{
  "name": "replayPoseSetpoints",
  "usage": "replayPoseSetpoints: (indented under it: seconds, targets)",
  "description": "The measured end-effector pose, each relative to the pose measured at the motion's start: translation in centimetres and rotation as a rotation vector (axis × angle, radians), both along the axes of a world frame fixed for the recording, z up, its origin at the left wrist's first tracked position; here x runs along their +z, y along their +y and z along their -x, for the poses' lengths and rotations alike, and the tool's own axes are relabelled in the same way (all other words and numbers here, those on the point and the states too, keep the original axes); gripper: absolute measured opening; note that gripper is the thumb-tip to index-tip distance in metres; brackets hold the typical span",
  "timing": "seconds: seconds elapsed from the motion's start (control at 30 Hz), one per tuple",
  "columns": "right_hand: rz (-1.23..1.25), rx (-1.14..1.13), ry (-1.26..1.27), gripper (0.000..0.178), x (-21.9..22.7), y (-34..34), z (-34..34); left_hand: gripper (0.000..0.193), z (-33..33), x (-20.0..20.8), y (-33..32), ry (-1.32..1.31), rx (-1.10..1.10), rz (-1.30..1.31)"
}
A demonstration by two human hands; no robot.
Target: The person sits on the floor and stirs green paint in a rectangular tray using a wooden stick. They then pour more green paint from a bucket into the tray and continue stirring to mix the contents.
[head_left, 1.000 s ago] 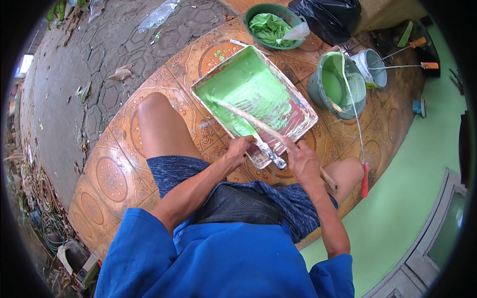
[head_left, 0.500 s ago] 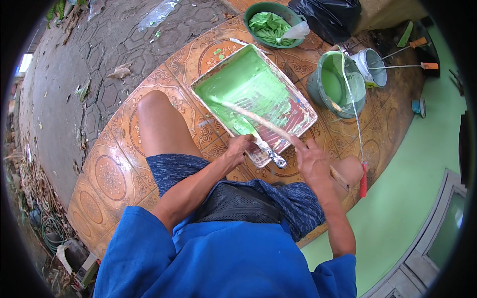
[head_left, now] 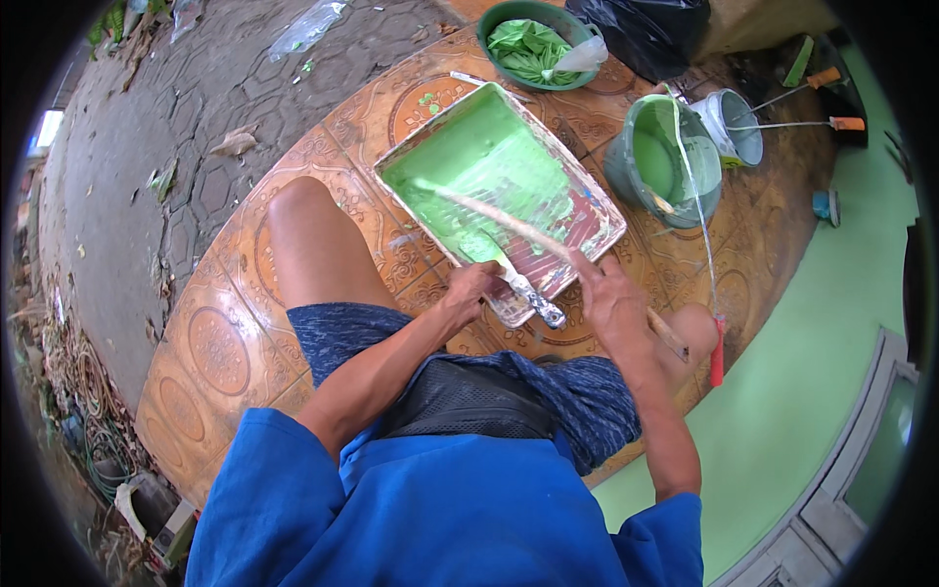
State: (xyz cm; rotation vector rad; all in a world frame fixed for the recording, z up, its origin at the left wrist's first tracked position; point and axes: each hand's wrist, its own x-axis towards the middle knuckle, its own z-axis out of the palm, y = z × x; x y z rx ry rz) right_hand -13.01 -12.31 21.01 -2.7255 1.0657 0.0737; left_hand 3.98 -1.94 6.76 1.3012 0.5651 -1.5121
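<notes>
A paint tray (head_left: 592, 191) with green paint and a bare, ribbed reddish part lies on the tiles in front of me. My left hand (head_left: 475, 286) is closed on its near left edge. Right beside those fingers, a flat paint tool (head_left: 528, 292) with a paint-smeared handle rests over the near rim, its green-coated end inside the tray. My right hand (head_left: 614, 305) grips a wooden stick (head_left: 518, 228), one finger stretched along it. The stick's far end is in the green paint, and its butt (head_left: 668, 338) sticks out behind my wrist.
Right of the tray stands a bucket of green paint (head_left: 655, 166) with a long-handled roller (head_left: 717, 352) hanging over it. Behind it, a white bucket (head_left: 743, 147) holds orange-handled tools. A green basin (head_left: 489, 54) with a green bag and a black bag (head_left: 646, 34) stand farther off.
My right hand and the stick have shifted slightly. The flat tool's end shows less bright green, and the paint near it has spread differently. My left hand stays at the tray edge.
</notes>
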Motion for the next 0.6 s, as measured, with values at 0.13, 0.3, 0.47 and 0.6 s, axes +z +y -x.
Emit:
replayPoseSetpoints:
  seconds: [0.13, 0.3, 0.47, 0.6]
  targets:
    - [-0.019, -0.027, 0.049, 0.035, 2.7, -0.7, -0.2, 0.02, 0.0, 0.1, 0.1, -0.018, 0.022, -0.007]
    - [-0.081, 0.009, 0.069, 0.035, 3.3, -0.3, 0.7, 0.028, 0.0, 0.6, 0.0, -0.012, -0.005, -0.003]
    - [-0.005, -0.098, 0.135, 0.034, 2.7, -1.9, 1.5, 0.029, -0.3, 1.5, -0.2, -0.013, -0.058, -0.034]
    - [0.077, -0.119, 0.125, 0.034, 2.5, -3.6, 2.1, 0.029, -0.3, 1.6, -0.1, -0.012, -0.041, -0.03]
